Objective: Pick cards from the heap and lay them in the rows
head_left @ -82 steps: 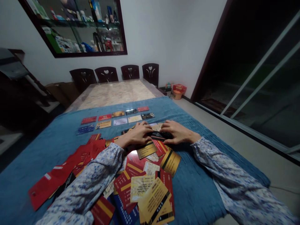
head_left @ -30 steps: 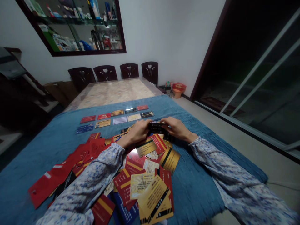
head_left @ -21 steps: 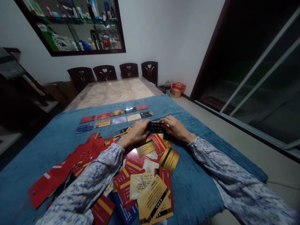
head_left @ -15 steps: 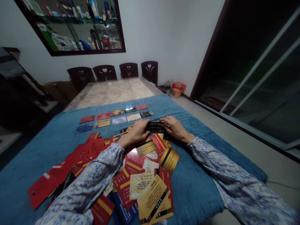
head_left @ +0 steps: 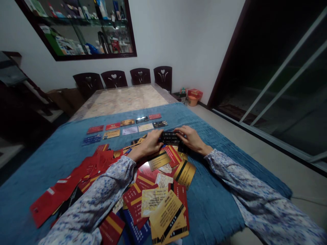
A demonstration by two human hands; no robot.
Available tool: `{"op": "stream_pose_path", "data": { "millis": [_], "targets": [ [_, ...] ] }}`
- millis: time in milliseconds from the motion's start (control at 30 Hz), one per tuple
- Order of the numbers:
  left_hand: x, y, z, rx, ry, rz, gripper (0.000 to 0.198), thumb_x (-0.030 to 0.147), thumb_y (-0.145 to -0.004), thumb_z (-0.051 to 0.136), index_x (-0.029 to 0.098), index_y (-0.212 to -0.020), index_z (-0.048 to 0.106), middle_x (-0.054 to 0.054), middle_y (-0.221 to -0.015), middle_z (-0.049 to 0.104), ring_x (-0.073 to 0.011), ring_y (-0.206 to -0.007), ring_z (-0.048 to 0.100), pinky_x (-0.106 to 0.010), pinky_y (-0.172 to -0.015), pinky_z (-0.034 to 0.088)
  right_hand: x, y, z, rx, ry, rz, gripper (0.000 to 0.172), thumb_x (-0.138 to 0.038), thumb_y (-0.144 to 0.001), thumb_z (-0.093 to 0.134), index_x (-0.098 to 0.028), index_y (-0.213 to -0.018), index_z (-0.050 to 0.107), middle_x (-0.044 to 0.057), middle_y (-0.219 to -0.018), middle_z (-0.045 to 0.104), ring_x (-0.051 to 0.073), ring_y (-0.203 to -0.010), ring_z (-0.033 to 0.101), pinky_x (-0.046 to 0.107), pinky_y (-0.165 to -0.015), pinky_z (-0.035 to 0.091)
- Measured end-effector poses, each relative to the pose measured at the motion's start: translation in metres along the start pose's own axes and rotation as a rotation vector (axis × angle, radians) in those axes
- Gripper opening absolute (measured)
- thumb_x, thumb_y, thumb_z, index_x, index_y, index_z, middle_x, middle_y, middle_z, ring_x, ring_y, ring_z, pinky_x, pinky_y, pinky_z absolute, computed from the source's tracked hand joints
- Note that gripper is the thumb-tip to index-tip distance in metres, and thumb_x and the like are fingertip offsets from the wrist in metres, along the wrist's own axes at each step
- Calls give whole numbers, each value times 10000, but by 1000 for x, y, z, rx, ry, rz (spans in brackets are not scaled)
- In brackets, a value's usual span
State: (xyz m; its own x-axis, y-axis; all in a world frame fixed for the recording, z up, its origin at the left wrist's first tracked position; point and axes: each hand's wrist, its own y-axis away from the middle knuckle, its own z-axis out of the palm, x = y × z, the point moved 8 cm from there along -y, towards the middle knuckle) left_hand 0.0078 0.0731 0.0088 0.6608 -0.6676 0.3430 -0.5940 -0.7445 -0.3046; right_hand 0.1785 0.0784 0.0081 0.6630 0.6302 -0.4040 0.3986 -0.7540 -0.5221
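A black card (head_left: 169, 137) is held just above the blue cloth (head_left: 214, 204) between both my hands. My left hand (head_left: 148, 144) pinches its left end and my right hand (head_left: 190, 139) pinches its right end. Under and in front of my hands lies a loose heap of red, gold and blue cards (head_left: 153, 190). Beyond my hands, two neat rows of cards (head_left: 125, 127) lie face up on the cloth. Both my forearms wear flowered sleeves.
The cloth covers the near part of a long table (head_left: 125, 100). Several dark chairs (head_left: 140, 75) stand at its far end. A glass wall cabinet (head_left: 84, 27) hangs above. A sliding glass door (head_left: 281, 85) is to the right, with a small red box (head_left: 195, 95) on the floor.
My hands picked the black card out of the heap, raised it slightly and carried it a little farther forward. In the last half second almost nothing moved.
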Motion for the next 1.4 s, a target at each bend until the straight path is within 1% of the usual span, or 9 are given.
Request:
{"op": "stream_pose_path", "data": {
  "millis": [133, 200, 400, 467, 600, 767, 1100, 1233, 1400],
  "targets": [
    [3, 0, 0, -7, -34, 36, 505, 143, -839, 586, 143, -1343, 559, -147, -1191, 668, -293, -1129, 615, -462, -1008, 510, -2, 0, -3, -5, -14, -22, 197, -229, -987, 551, -204, -1092, 716, 73, -878, 643, 222, -849, 602, 358, -819, 487],
    [2, 1, 0, -8, -45, 37, 493, 167, -848, 599, 149, -1339, 560, -138, -1166, 666, -289, -1110, 615, -459, -1001, 507, -3, 0, -4, -33, -28, -57, 216, -239, -962, 579, -197, -1132, 707, 81, -915, 648, 233, -880, 600, 382, -843, 497],
    [-2, 1, 1, -9, -45, 22, 514, 213, -856, 627, 163, -1360, 544, -134, -1176, 642, -299, -1142, 596, -493, -1029, 480, 4, 1, 0, -166, -62, -113, 518, -296, -826, 740, -194, -1321, 630, 114, -1103, 620, 278, -1016, 588, 458, -919, 516],
    [-3, 1, 1, -10, -43, 14, 516, 211, -857, 625, 161, -1364, 542, -138, -1182, 637, -304, -1153, 592, -508, -1037, 471, 6, 2, 1, -191, -65, -124, 566, -279, -803, 751, -191, -1345, 612, 119, -1126, 617, 285, -1036, 588, 471, -936, 516],
    [-4, 1, 2, -14, -50, 9, 509, 210, -858, 625, 149, -1357, 543, -139, -1180, 635, -301, -1158, 591, -501, -1046, 463, 6, 2, 2, -211, -51, -125, 541, -234, -800, 732, -174, -1326, 616, 129, -1117, 639, 289, -1032, 596, 469, -930, 521],
    [-7, 1, 2, 7, -45, 16, 511, 217, -849, 651, 185, -1349, 553, -115, -1171, 642, -293, -1146, 599, -502, -1040, 463, 7, 2, 2, -181, -39, -111, 506, -242, -811, 724, -180, -1303, 627, 124, -1079, 665, 286, -1001, 610, 474, -909, 528],
    [-7, 0, -3, 7, -41, -13, 472, 257, -857, 676, 157, -1309, 587, -135, -1183, 658, -307, -1147, 609, -504, -1037, 469, 7, 1, 0, -155, -62, -59, 457, -188, -793, 720, -163, -1244, 653, 107, -1015, 706, 258, -927, 644, 439, -869, 530],
    [-9, 0, -2, 9, -65, -19, 470, 269, -852, 686, 151, -1297, 595, -141, -1188, 657, -316, -1145, 614, -502, -1023, 475, 7, 1, 0, -163, -60, -48, 449, -197, -792, 726, -155, -1233, 658, 109, -1008, 712, 260, -921, 651, 438, -863, 527],
    [-12, 1, -1, 11, -93, -16, 478, 279, -854, 692, 160, -1307, 594, -130, -1172, 650, -310, -1128, 614, -492, -1011, 478, 6, 1, -1, -174, -69, -68, 429, -231, -810, 732, -183, -1231, 659, 95, -1005, 715, 256, -923, 653, 435, -861, 527]
  ]
}}
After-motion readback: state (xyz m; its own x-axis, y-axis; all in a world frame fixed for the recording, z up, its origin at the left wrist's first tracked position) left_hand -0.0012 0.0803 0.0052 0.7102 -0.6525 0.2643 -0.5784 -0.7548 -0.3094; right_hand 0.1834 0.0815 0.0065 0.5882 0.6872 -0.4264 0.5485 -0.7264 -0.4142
